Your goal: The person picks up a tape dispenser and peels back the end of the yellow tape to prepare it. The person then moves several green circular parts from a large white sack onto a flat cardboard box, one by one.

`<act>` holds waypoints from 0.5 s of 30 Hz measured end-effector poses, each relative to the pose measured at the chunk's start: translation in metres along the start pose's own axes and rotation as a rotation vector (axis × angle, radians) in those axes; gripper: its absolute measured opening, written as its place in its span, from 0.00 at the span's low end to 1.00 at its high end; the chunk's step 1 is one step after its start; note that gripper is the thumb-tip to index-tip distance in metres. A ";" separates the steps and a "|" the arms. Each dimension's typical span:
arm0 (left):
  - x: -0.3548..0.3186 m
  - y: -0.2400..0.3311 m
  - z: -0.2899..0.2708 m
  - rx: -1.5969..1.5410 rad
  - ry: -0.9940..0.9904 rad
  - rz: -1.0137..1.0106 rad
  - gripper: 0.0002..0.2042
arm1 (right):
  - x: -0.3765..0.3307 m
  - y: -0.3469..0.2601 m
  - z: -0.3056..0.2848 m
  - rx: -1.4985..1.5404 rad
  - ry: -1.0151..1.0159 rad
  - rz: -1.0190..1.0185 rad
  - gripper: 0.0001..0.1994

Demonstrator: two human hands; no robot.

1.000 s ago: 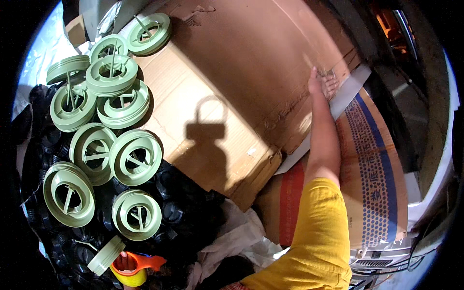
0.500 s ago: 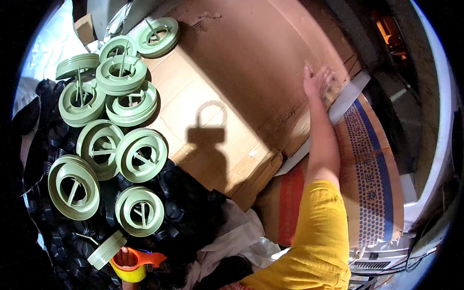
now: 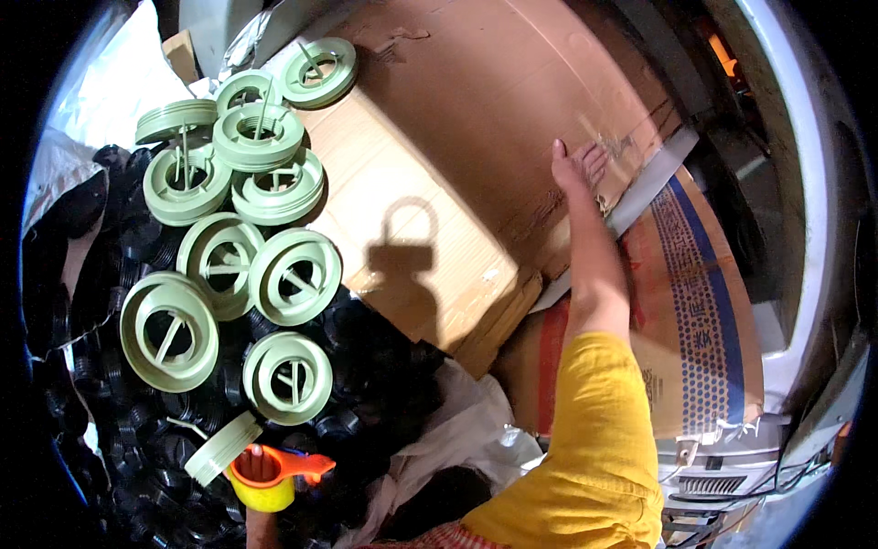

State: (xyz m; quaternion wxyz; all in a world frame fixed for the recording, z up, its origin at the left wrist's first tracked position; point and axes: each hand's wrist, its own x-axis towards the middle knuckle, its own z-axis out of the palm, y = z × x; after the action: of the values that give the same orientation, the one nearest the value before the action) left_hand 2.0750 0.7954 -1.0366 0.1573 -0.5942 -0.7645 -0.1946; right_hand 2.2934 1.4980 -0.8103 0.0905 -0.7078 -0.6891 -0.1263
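My right hand (image 3: pixel 580 170) reaches out over a large brown cardboard sheet (image 3: pixel 494 119), thumb and fingers apart, nothing in it. At the lower left my left hand (image 3: pixel 260 465) is mostly hidden. Its fingers show inside the orange rim of an orange-and-yellow cup-like piece (image 3: pixel 265 494), which it grips. A pale green threaded ring (image 3: pixel 223 446) stands tilted on edge right beside that piece; whether the hand touches it I cannot tell. Several more such green rings with crossbars, among them a round one (image 3: pixel 287 378), lie in a loose cluster above it.
Beneath the rings spreads a heap of black ribbed caps (image 3: pixel 137 457). White plastic sheeting (image 3: pixel 457 412) lies near the middle bottom. A printed cardboard piece (image 3: pixel 695 302) and a white machine frame (image 3: pixel 796 229) with cables stand at the right. A shadow falls across the cardboard.
My right hand has shifted slightly left and down over the cardboard. The view has shifted, so the rings and the left hand sit farther right in the picture.
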 end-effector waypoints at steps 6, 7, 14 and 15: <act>-0.024 -0.012 0.047 0.061 0.161 0.084 0.23 | -0.062 -0.030 0.009 -0.092 0.116 -0.115 0.48; -0.030 -0.012 0.053 0.058 0.186 0.084 0.26 | -0.077 -0.044 0.013 -0.036 0.124 -0.153 0.47; -0.020 -0.009 0.046 0.123 0.180 0.103 0.21 | -0.067 -0.046 -0.017 -0.006 0.188 -0.141 0.43; -0.026 -0.010 0.048 0.108 0.162 0.113 0.22 | -0.054 -0.039 -0.023 -0.039 0.183 -0.098 0.43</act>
State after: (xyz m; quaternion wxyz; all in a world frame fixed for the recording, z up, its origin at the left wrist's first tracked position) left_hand 2.0709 0.7947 -1.0923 0.2609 -0.6092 -0.7240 -0.1914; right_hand 2.2520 1.4410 -0.8070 0.1328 -0.6603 -0.7092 -0.2082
